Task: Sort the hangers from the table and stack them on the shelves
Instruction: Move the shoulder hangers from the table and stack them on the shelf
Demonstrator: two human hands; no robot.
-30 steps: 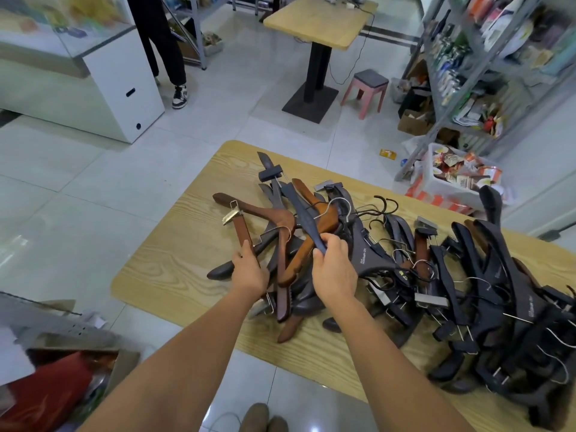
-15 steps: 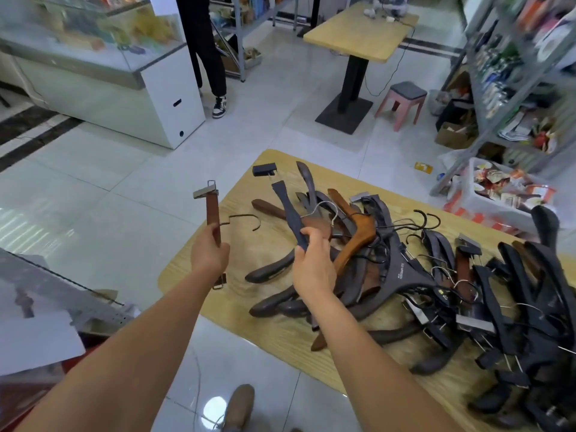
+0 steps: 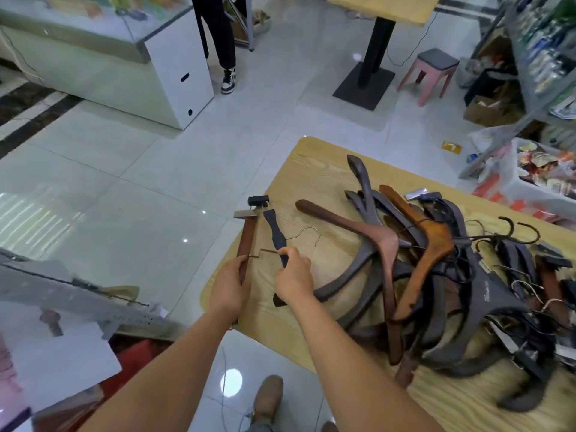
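Hanger pile [image 3: 452, 275]: right part cut off by the frame edge, near end motion-blurred, lower pieces buried. Standing person [image 3: 223, 35], far: only legs and one shoe in frame. Shelf goods [image 3: 542, 57], far right: blurred, labels unreadable.

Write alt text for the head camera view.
A person's left hand grips a brown clip hanger and the right hand grips a dark clip hanger at the edge of a wooden table piled with tangled hangers.
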